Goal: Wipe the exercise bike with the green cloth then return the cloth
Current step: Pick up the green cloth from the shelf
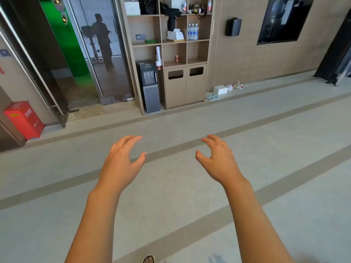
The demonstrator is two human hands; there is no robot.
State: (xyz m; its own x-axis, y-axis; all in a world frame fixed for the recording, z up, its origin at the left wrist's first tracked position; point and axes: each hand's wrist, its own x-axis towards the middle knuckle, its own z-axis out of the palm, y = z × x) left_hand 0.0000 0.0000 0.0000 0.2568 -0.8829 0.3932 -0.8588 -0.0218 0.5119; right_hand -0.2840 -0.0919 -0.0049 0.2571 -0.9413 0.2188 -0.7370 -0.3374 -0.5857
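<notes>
Head view: the left hand (123, 160) and the right hand (218, 158) are held out side by side above the floor (180, 196), palms down and well apart. The fingers (133, 139) of the left hand are relaxed and slightly bent, thumb spread, grasping nothing. The right hand's fingers are loosely curled, thumb apart from them, also grasping nothing. Far beyond the left fingertips stands a shelf unit (167, 42); a small green cloth (150, 41) lies flat on one of its middle shelves, beside a grey wall plate. To the right of the cloth, in the next compartment, sits a stack of white towels (175, 34), and further right a group of water bottles (193, 31). Below the cloth's shelf stands a water dispenser (149, 86). Left of the shelf unit, a glass door (98, 54) reflects a person standing just beside an exercise bike (91, 42); the bike itself cannot be seen directly. A red box (23, 119) sits on the floor well to the left of the left fingers.
</notes>
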